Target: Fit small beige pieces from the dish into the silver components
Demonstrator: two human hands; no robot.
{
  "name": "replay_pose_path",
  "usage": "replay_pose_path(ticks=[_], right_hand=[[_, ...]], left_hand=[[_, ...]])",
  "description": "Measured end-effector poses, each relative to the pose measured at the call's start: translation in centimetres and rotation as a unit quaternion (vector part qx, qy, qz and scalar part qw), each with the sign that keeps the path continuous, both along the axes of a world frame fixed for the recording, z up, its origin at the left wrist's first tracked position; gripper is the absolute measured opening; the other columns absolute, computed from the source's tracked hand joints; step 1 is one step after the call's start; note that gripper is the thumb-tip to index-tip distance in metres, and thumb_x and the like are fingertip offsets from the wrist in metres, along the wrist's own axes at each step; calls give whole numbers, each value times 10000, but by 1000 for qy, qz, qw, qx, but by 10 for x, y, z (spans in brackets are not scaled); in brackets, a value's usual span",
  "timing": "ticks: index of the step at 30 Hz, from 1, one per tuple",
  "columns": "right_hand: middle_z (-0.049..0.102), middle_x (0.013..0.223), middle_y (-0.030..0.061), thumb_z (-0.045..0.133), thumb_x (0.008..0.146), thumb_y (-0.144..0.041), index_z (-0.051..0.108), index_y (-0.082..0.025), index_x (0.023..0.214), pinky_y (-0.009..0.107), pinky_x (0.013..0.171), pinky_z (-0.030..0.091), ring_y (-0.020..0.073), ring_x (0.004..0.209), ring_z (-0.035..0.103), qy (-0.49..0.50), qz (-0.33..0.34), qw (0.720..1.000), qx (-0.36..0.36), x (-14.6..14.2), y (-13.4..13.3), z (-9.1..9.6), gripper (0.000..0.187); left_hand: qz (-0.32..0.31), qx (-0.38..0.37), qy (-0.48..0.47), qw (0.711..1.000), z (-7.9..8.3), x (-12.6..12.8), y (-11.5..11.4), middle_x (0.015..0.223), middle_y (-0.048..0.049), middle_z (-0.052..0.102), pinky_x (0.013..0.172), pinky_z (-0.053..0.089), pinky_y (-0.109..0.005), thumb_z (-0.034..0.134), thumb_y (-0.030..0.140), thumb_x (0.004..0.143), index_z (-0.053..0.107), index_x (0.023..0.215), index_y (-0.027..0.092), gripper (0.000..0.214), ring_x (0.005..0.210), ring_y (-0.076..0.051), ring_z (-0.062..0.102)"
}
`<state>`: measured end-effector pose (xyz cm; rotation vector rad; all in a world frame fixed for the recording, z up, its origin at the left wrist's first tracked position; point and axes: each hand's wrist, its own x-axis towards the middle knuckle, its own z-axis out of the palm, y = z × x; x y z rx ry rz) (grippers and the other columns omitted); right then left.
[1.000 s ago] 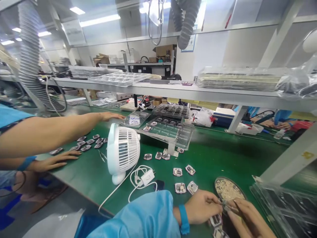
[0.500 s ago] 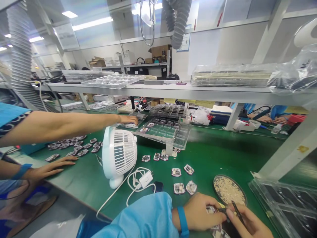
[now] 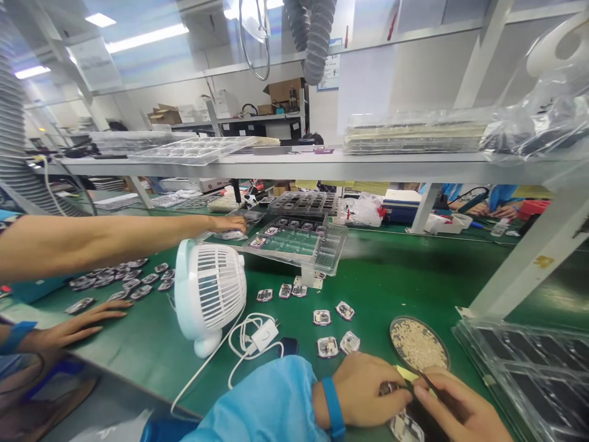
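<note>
At the near edge of the green worktop (image 3: 405,276), head view: the left hand (image 3: 368,393), blue wristband on the wrist, is closed around a small metal-framed part (image 3: 389,388) with a yellow tab, and the right hand (image 3: 460,408) pinches dark tweezers (image 3: 426,383) whose tips meet that part. Since a second ago both hands have dropped slightly below the round dish of pale grains (image 3: 418,342) and drawn closer, so the fine work on the held part looks under way. Loose parts (image 3: 327,347) lie just left. A co-worker's arm (image 3: 115,239) now reaches past the white fan (image 3: 211,294) to a clear tray (image 3: 294,245).
</note>
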<state>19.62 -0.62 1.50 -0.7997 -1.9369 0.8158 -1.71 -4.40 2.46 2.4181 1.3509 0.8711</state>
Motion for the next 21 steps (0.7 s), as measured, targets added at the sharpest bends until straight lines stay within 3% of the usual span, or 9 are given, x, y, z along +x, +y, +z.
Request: replay_pose_path(ticks=[7, 14, 21], right_hand=[[662, 918, 24, 685, 993, -255, 722, -244, 990, 265, 765, 510, 187, 857, 642, -27, 69, 995, 67, 7, 3, 11, 39], [653, 988, 7, 713, 944, -152, 700, -242, 1026, 289, 778, 475, 180, 898, 628, -47, 38, 996, 71, 11, 2, 22, 123], [654, 995, -4, 736, 926, -127, 656, -239, 994, 299, 788, 459, 187, 912, 625, -41, 33, 997, 65, 13, 2, 18, 154]], left_hand=[[-6, -42, -16, 999, 6, 5, 6, 788, 18, 721, 663, 396, -239, 622, 216, 937, 686, 805, 209, 147, 763, -150, 671], [-20, -65, -24, 997, 6, 10, 13, 828, -6, 696, 672, 364, -283, 530, 190, 977, 669, 865, 199, 179, 773, -188, 638], [-3, -77, -3, 997, 4, 12, 15, 825, 4, 688, 675, 361, -287, 510, 204, 989, 656, 868, 216, 189, 773, -189, 637]])
